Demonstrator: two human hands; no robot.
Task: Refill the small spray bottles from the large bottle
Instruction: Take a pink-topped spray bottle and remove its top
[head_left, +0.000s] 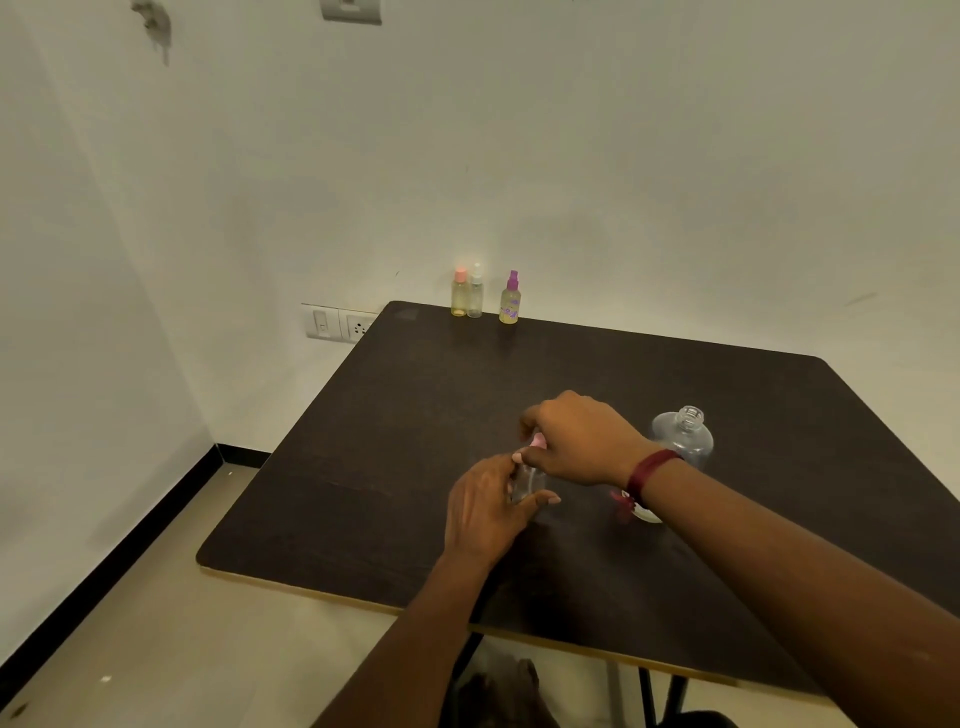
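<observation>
Gripping the small clear bottle (525, 483), the left hand (483, 514) wraps its body; just above, the right hand (576, 441) pinches its pink cap (538, 441). Right of the grip stands the uncapped large bottle (683, 436). Far beyond, three small spray bottles (475, 296) line the table (363, 493) edge.

Purple-capped spray bottle (510, 301), dark brown table (415, 415)

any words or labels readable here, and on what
No text here can be read.
Purple-capped spray bottle: purple print on its front, too blurred to read.
Wall switch plate: a small mark, too small to read.
Large clear bottle: no label shows.
Small held bottle: no print shows.
</observation>
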